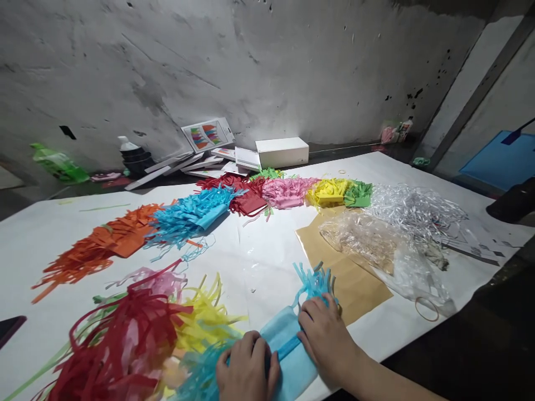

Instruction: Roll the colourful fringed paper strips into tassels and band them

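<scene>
A piece of light blue tissue paper (pixel 297 374) lies in front of me, with a darker blue folded or rolled strip (pixel 288 347) across its middle. Fringed blue strips (pixel 316 282) spread out past its far end, and teal fringe (pixel 204 367) shows by its near left end. My left hand (pixel 247 368) has its fingers curled on the left end of the strip. The right end is under the bent fingers of my right hand (pixel 326 338), which press it to the table. The paper beneath both palms is hidden.
Loose red (pixel 121 340) and yellow (pixel 207 317) fringe lies left. Behind are orange (pixel 112 236), blue (pixel 194 214), pink (pixel 288 193) and other tassels. Brown paper (pixel 363 289), clear plastic (pixel 359 239) and a rubber band (pixel 427 309) lie right. A white box (pixel 282 153) stands by the wall.
</scene>
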Tool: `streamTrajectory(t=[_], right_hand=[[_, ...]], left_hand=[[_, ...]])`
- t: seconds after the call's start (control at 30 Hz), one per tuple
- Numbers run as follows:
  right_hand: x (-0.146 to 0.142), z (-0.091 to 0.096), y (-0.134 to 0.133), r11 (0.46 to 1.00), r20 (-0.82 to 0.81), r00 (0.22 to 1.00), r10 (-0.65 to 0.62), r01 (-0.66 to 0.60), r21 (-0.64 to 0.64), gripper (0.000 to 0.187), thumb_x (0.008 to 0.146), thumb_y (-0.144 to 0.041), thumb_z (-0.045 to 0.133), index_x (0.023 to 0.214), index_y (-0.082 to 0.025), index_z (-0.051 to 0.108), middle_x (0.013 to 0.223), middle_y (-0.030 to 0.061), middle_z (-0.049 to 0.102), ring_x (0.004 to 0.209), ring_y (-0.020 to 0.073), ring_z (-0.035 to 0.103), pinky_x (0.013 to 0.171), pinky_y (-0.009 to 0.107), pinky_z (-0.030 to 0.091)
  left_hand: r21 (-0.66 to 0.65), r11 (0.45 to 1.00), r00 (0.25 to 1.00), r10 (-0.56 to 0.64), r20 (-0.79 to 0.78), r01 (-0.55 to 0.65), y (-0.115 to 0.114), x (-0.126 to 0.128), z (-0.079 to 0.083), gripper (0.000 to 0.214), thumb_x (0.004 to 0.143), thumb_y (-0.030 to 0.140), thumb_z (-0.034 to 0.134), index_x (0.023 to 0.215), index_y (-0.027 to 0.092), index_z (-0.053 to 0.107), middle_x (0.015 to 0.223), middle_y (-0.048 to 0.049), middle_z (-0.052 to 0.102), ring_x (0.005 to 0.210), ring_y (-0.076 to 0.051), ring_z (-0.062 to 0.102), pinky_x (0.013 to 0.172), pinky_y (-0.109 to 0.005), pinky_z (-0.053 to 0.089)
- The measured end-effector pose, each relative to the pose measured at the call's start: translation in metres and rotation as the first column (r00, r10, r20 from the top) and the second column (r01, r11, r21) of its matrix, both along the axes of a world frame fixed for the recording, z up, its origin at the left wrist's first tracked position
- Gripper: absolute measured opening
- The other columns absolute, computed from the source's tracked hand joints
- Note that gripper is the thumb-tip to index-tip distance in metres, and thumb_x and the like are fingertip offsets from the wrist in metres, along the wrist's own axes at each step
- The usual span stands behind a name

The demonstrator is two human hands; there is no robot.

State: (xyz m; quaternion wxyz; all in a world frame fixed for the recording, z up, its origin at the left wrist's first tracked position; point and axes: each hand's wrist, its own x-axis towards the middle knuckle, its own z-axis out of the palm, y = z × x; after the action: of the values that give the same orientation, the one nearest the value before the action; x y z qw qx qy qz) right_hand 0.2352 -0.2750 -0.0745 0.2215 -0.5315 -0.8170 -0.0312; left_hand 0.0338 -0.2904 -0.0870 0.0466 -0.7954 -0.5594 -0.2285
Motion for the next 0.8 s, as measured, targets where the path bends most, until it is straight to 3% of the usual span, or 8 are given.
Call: streamTrajectory(t=[0.1,0.2,0.3,0.47,0.6,0.8], right_hand=[[0.001,-0.002,-0.001,0.973,0.005,0.979,0.205,-0.205,0.102,0.011,0.091,-0.011,0.063,0.086,-0.020,0.058,0.093,0.0032,0.064,0.096,0.0225,0.054,0.108,0.049,0.023],[0.002,-0.007,-0.001,0.918,0.084,0.925,0.370,-0.378,0.119,0.015,0.093,-0.012,0.060,0.080,-0.019,0.058,0.079,0.0004,0.060,0.085,0.0197,0.053,0.104,0.045,0.026],[0.001,-0.009,0.000,0.929,0.085,0.932,0.352,-0.359,0.089,0.020,0.092,-0.013,0.059,0.073,-0.019,0.055,0.074,0.0000,0.059,0.077,0.0184,0.051,0.096,0.041,0.030],[-0.009,-0.003,0.000,0.936,0.035,0.938,0.346,-0.348,0.054,0.012,0.093,-0.021,0.063,0.082,-0.019,0.059,0.082,0.0007,0.063,0.085,0.0199,0.053,0.099,0.043,0.028],[-0.009,-0.006,0.001,0.917,0.031,0.928,0.371,-0.371,0.146,0.020,0.095,-0.015,0.058,0.075,-0.019,0.056,0.075,-0.0008,0.058,0.079,0.0174,0.051,0.096,0.038,0.030],[0.022,-0.010,0.000,0.918,-0.090,0.919,0.385,-0.371,0.137,0.024,0.098,-0.011,0.045,0.077,-0.018,0.056,0.076,0.0007,0.056,0.079,0.0173,0.049,0.090,0.036,0.033]], left_hand=[[-0.003,0.997,0.996,-0.075,0.055,0.075,0.003,-0.002,-0.001,0.024,0.094,0.016,0.049,0.085,0.026,0.068,0.095,-0.0036,0.073,0.089,-0.025,0.066,0.089,-0.048,0.037],[0.040,0.985,0.982,-0.171,0.081,0.168,0.004,-0.006,-0.004,0.028,0.096,0.016,0.049,0.083,0.030,0.070,0.093,-0.0003,0.075,0.092,-0.025,0.065,0.096,-0.050,0.034],[0.134,0.970,0.972,-0.218,0.090,0.205,0.006,-0.009,-0.006,0.024,0.096,0.024,0.054,0.087,0.034,0.073,0.095,0.0000,0.076,0.096,-0.027,0.064,0.102,-0.052,0.031],[0.214,0.940,0.929,-0.310,0.203,0.267,0.006,-0.006,-0.005,0.030,0.099,0.021,0.047,0.088,0.031,0.074,0.092,-0.0014,0.076,0.097,-0.023,0.063,0.108,-0.047,0.030],[0.181,0.936,0.913,-0.337,0.228,0.301,0.006,-0.005,-0.002,0.031,0.100,0.020,0.046,0.084,0.027,0.072,0.086,-0.0003,0.074,0.090,-0.020,0.063,0.102,-0.043,0.035],[0.124,0.942,0.926,-0.329,0.182,0.311,0.005,-0.015,-0.004,0.027,0.101,0.026,0.050,0.085,0.031,0.072,0.079,0.0040,0.073,0.083,-0.020,0.062,0.089,-0.041,0.035]])
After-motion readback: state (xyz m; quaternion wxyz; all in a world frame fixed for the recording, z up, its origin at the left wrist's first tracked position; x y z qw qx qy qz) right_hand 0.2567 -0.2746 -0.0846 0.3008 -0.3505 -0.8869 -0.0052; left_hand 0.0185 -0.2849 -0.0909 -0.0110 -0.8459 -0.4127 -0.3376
